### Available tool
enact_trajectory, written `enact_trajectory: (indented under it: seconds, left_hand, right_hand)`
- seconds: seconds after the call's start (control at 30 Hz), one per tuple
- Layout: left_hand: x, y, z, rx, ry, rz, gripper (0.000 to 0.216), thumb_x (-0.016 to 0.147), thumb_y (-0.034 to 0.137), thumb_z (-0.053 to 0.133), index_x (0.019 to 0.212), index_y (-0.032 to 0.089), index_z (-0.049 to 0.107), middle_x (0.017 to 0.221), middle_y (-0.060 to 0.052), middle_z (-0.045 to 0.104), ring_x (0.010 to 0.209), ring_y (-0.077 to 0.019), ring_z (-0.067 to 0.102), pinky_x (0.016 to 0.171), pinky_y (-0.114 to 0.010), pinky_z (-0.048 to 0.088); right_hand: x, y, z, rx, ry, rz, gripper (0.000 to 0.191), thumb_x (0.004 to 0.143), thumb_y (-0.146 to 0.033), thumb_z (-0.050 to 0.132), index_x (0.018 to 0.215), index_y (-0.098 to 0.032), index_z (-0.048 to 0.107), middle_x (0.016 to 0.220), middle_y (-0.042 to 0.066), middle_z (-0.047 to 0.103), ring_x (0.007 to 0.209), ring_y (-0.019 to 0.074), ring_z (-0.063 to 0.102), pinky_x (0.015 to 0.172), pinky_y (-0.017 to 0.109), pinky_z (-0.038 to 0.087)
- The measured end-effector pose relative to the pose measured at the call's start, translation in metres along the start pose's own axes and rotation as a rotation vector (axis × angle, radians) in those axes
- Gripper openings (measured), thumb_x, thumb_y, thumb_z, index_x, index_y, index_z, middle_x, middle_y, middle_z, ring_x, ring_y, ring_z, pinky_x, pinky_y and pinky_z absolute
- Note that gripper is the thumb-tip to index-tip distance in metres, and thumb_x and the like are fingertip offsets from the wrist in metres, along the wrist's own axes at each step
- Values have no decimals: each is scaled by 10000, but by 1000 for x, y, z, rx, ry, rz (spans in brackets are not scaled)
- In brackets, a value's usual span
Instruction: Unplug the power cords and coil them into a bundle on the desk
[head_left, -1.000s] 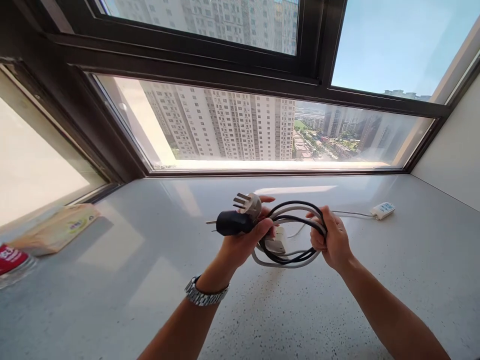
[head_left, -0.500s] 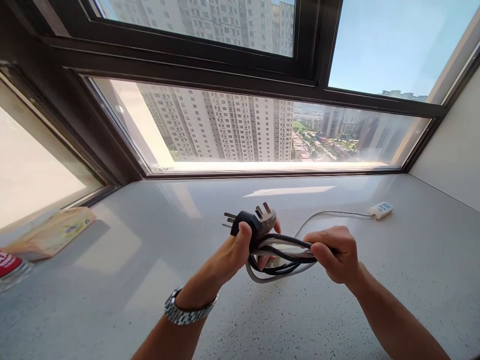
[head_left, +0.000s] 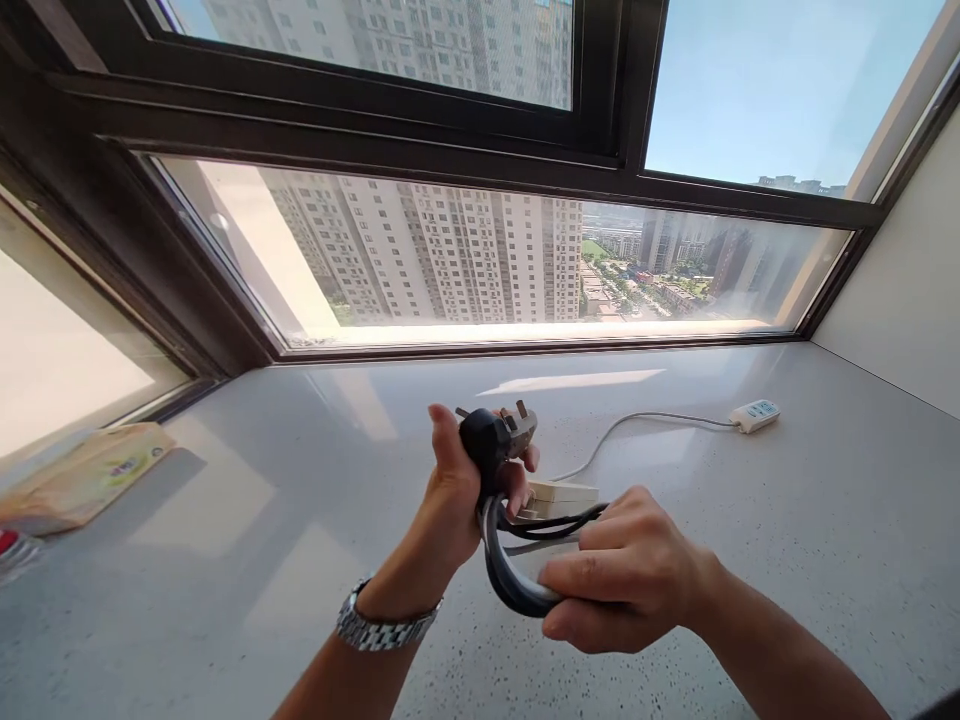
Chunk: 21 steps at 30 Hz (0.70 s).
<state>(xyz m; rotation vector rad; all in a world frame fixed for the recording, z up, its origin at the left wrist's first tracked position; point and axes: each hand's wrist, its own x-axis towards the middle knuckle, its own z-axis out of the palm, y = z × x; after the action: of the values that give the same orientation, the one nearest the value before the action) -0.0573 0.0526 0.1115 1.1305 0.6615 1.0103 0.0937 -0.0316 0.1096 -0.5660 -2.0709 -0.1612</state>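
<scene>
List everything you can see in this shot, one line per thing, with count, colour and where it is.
black plug: one, black, in the left hand
grey plug: one, grey, beside the black plug
coiled cords: a bundle, black and grey, between both hands
white block: one, white, behind the cords
small white unit: one, white, far right of sill, thin cable attached
tissue pack: one, tan, left of sill
sill: one, pale speckled
window: dark frame, behind the sill
wristwatch: one, silver, left wrist
left hand: grips the plugs
right hand: grips the cords
</scene>
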Motion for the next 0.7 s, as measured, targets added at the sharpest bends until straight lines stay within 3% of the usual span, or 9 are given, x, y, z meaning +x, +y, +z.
enact_trajectory:
  seconds: [0.07,0.13,0.3,0.4,0.53,0.6,0.7]
  left_hand:
    - [3,-1,-4,49,49,29,753,630,890,401,886,188,488,637,1,633,297,-89,443,355,-235,373]
    - [4,-3,-8,141,27,24,693,682,822,469,961,188,497,596,8,627,330,-109,487,367,-219,369]
    - [-3,-1,-7,376,-328,-71,642,766,738,474,982,142,571,474,3,559,415,-126,515,423,-199,356]
    - [-10,4,0,429,-499,-130,587,781,691,511,941,139,627,569,-13,580,492,-127,524,457,-211,376]
    - [-16,2,6,441,-588,-33,609,797,706,466,838,140,686,698,-50,613,662,-160,556,602,-252,450]
    - [-18,-1,6,394,-570,-31,670,808,738,389,787,140,692,666,-50,613,632,-153,543,588,-251,445]
    - [-22,-4,6,309,-611,-138,690,822,741,341,723,153,687,602,-53,618,557,-154,537,543,-261,444]
  right_hand:
    - [-2,-5,8,-9,-16,-28,480,975,-383,385,563,-175,518,436,-70,341,394,62,256,393,239,200]
    - [-5,-8,15,-9,-38,-47,478,965,-401,404,554,-179,504,432,-74,330,389,62,250,389,247,180]
    - [-8,-7,20,26,-74,-50,483,937,-468,456,545,-190,507,426,-74,341,396,62,290,423,234,233]
    - [-4,-5,12,27,74,35,512,942,-499,439,549,-184,528,448,-56,387,398,56,315,425,215,268]
    - [2,-4,2,17,306,201,409,905,-458,525,619,-172,590,536,-11,497,440,68,415,430,198,344]
    - [3,-1,0,38,340,273,344,876,-426,572,652,-169,617,569,4,533,456,78,446,430,202,367]
    - [3,4,1,115,347,368,307,848,-378,604,622,-170,614,546,-3,524,446,80,441,416,204,362]
